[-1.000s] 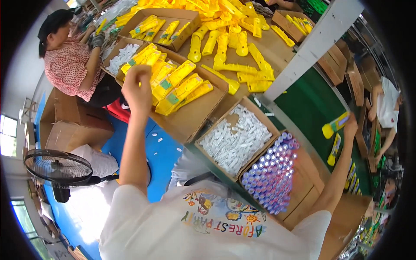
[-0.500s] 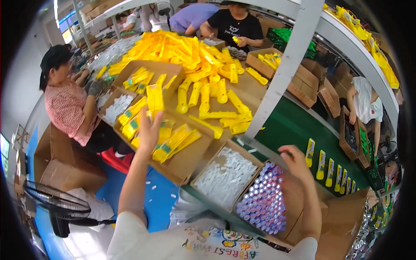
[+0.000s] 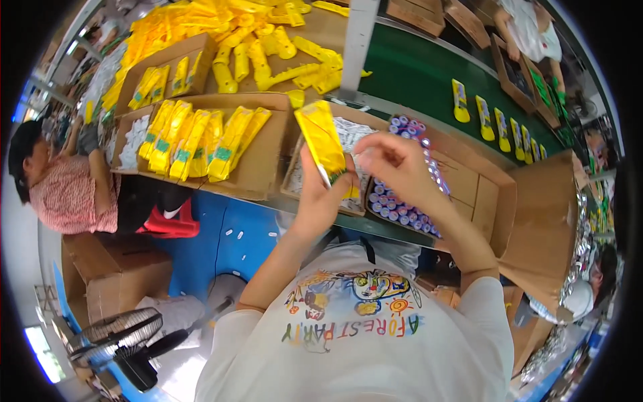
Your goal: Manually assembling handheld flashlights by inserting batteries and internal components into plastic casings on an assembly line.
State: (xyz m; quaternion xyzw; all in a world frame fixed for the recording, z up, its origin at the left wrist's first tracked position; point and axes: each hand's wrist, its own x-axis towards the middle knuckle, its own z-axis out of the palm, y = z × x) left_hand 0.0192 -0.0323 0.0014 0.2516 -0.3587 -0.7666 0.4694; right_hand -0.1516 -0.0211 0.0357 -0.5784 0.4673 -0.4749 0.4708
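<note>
My left hand (image 3: 316, 201) is closed around the lower part of a yellow plastic-wrapped piece (image 3: 319, 130), held tilted upright; a bit of green shows near the thumb. To its right, my right hand (image 3: 400, 166) has thumb and fingertips drawn together close to the piece; whatever they pinch, if anything, cannot be made out. Below both hands lie a box of small white strips (image 3: 352, 128) and, beside it, packed small cylinders (image 3: 402, 213) with shiny round ends. Left of my left hand, a cardboard tray (image 3: 266, 175) holds several yellow pieces (image 3: 181, 144) with green parts.
A heap of yellow parts (image 3: 181, 30) covers the far table. On the green conveyor belt (image 3: 415, 63), yellow packs (image 3: 460, 100) lie in a row. An opened carton (image 3: 542, 231) stands at right, a fan (image 3: 124, 335) at lower left. A co-worker (image 3: 70, 187) sits at left.
My view has tilted down. My left hand has come from the tray towards the middle with a yellow piece, and my right hand has moved in beside it.
</note>
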